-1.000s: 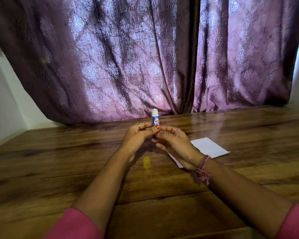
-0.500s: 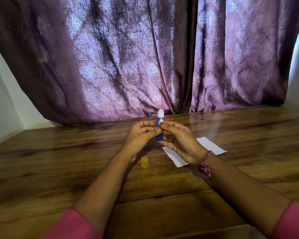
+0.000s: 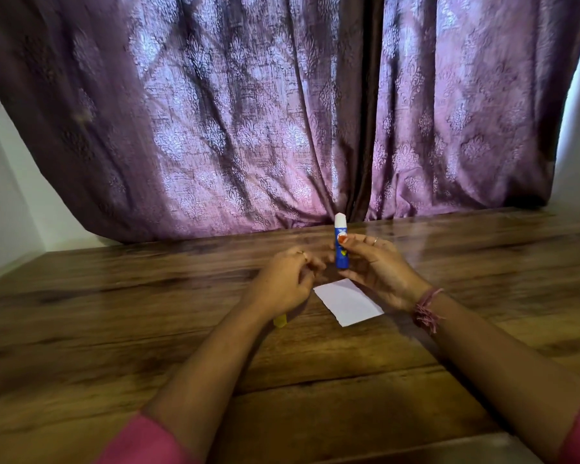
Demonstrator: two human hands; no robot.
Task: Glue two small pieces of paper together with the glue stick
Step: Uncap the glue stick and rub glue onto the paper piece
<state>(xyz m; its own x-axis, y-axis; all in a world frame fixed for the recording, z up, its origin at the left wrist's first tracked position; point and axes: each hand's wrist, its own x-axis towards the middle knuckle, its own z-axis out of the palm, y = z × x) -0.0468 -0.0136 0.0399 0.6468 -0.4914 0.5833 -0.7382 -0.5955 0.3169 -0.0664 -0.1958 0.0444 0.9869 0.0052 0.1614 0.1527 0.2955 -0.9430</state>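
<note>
Glue stick [image 3: 341,249] — now right hand [image 3: 379,269] only

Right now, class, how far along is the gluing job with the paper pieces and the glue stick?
Done: the small yellow cap is off, lying on the wooden table, and white glue shows at the tip. In hand: the right hand holds the blue glue stick upright; the left hand is beside it, blurred. Left: the white paper piece lies flat, no glue seen on it; nothing is joined yet.

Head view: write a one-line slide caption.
Right hand holds uncapped glue stick upright above white paper; left hand alongside.
</note>
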